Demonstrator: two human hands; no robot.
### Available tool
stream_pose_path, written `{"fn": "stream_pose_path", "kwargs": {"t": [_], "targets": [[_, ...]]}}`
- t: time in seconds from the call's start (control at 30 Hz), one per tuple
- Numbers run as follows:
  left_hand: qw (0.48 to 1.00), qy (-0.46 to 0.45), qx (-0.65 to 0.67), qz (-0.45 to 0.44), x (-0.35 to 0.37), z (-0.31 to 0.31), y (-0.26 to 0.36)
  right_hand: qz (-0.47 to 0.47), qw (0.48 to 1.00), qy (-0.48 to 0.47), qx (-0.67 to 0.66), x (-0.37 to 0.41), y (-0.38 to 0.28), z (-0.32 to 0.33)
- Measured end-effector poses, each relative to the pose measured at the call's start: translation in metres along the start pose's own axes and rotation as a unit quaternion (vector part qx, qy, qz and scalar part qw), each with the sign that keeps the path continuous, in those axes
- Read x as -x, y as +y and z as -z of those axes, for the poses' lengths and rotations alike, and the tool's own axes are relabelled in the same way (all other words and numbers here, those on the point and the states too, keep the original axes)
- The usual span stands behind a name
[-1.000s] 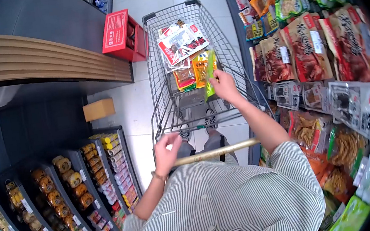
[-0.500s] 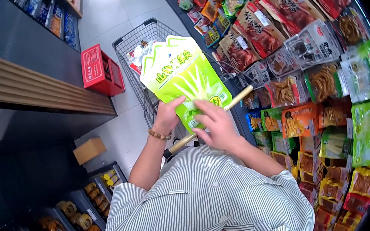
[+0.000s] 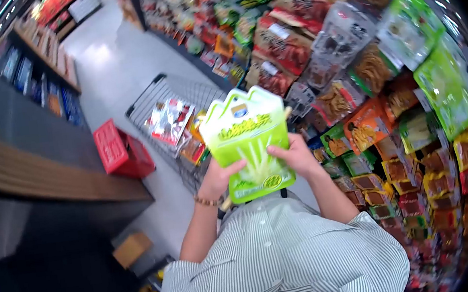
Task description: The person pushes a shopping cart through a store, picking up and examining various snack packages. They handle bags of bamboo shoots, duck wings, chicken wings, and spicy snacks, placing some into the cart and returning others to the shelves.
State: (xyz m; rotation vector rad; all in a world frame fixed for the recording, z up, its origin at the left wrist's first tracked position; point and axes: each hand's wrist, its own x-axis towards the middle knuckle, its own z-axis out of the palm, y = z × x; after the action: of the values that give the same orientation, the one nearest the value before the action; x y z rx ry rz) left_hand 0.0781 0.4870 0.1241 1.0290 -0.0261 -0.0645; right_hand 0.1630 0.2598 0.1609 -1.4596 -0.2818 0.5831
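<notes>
A green and white snack pouch with a wavy top edge is held up before my chest, printed side facing me. My left hand grips its left edge, thumb on the front, and a beaded bracelet is on that wrist. On the opposite edge, my right hand pinches the pouch with its thumb across the front. The fingers behind the pouch are hidden. Beyond it stands a shopping cart with several packaged items inside, among them a silvery pack. Part of the cart's handle shows behind the pouch.
Shelves of hanging snack packets, such as an orange one, rise on the right. To the left are a red box on the floor and a dark counter with slatted trim. A brown cardboard box lies at lower left.
My right hand has shifted from the pouch's front to its right edge. The pouch now stands straighter, and its stacked look has become a single front. My view has turned, showing more aisle.
</notes>
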Motion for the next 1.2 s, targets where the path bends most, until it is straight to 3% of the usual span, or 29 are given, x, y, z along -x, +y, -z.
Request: {"fn": "stream_pose_path", "kwargs": {"t": [0.6,0.9,1.07,1.13,1.2], "targets": [[0.997,0.039,-0.058,-0.015,0.003,-0.032,-0.011,0.029,0.996,0.088,-0.014,0.044,0.010,-0.010],[0.998,0.063,-0.023,-0.003,0.011,-0.045,-0.012,0.019,0.997,0.079,-0.016,0.056,0.022,-0.011],[0.997,0.030,-0.054,0.041,0.000,-0.038,-0.022,0.020,0.987,0.158,-0.029,0.073,0.024,-0.009],[0.988,-0.031,-0.138,0.056,-0.004,-0.028,-0.028,0.034,0.978,0.204,-0.024,0.086,0.022,-0.004],[0.995,-0.014,-0.070,0.063,-0.017,-0.024,-0.040,0.047,0.965,0.254,-0.038,0.098,0.014,0.009]]}}
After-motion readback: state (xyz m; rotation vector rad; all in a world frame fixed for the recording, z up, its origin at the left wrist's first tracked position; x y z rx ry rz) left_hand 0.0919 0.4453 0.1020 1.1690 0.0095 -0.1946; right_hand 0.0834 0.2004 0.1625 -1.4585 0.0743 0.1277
